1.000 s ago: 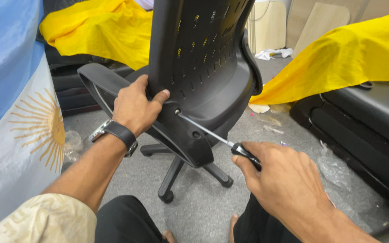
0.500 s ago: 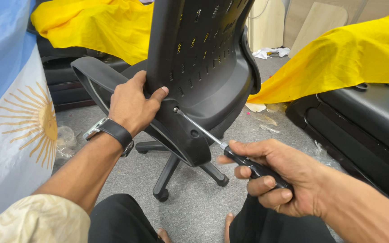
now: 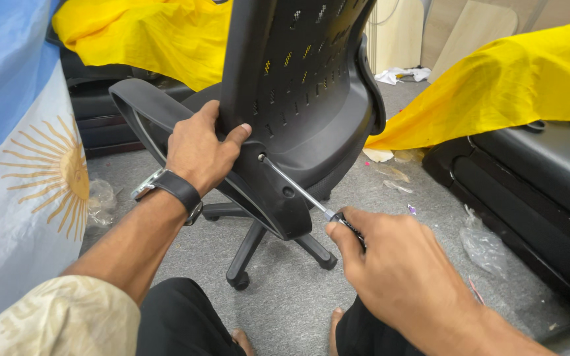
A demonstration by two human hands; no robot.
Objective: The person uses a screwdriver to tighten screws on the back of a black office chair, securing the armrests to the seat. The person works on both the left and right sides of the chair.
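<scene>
A seated person steadies a black plastic office chair with a perforated backrest standing on the grey carpeted floor. The left hand, a black-strapped wristwatch at the wrist, is wrapped around the edge of the backrest where it meets the curved black armrest. The right hand is closed around the dark handle of a slim steel-shafted screwdriver, its tip set in a fastener hole low on the backrest. The chair looks stiff and bulky, likely to roll on its five-star castor base, so a firm hold at the rigid backrest edge seems wise. Yellow cloths drape black cases nearby; a pale blue-and-white flag with a gold sun hangs at left.
</scene>
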